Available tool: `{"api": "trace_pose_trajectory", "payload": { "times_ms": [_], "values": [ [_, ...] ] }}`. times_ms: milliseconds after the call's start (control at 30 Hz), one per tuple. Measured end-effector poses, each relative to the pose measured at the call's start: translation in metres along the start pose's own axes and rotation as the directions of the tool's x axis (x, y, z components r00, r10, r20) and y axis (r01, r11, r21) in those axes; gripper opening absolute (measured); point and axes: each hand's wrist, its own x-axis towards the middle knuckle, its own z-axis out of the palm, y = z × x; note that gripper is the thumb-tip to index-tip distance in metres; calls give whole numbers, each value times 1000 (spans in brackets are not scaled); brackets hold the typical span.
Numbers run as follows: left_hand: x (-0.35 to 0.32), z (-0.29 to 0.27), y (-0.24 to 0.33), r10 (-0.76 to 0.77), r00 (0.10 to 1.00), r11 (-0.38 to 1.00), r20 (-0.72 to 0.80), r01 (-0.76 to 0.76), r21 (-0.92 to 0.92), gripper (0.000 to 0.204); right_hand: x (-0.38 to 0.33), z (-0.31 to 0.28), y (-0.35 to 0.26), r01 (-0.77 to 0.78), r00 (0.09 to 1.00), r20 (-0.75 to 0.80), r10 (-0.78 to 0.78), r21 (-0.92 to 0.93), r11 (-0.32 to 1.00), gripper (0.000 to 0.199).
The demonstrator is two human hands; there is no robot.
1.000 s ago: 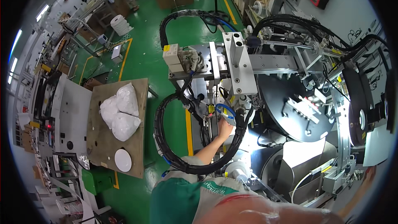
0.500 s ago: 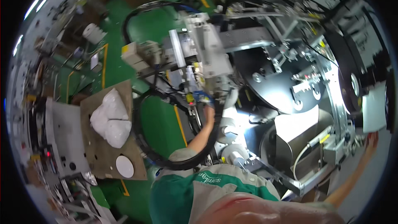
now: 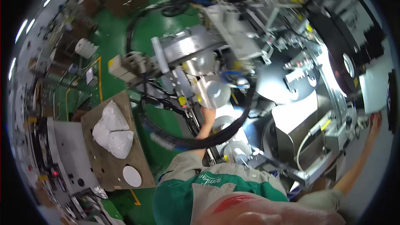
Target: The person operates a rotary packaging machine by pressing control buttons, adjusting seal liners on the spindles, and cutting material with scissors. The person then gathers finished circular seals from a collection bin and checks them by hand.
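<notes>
Left hand (image 3: 208, 116) beside silvery cylinder (image 3: 216, 91); right hand (image 3: 376, 122) near pale panel (image 3: 373, 89) | fingers: cannot tell, both hands (blur) | step: apparently reaching | next: needs secure contact

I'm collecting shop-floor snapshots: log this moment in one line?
left hand: near round silvery part, grip unclear; right hand: beside pale panel

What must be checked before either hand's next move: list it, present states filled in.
1. Left hand has a secure hold: cannot tell; its fingertips are hidden by the shiny round part.
2. Left forearm free of the black cable loop: not ok; the cable crosses in front of it.
3. Right hand touching the pale panel: cannot tell; too small near the rim.
4. White plastic bags resting within the brown tabletop: ok.
5. White disc on that tabletop: ok.
</notes>
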Motion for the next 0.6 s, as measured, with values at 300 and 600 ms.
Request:
{"api": "trace_pose_trajectory", "payload": {
  "times_ms": [300, 600],
  "values": [
    [2, -4, 2, -114, 987, 992, 113, 107, 69, 26, -17, 55, -61, -48, 997, -55, 45, -56, 997, 54],
    [-9, -8, -18, 48, 992, 974, 116, -72, 214, 22, -19, 48, -60, -52, 998, -47, 49, -58, 997, 56]
  ]
}}
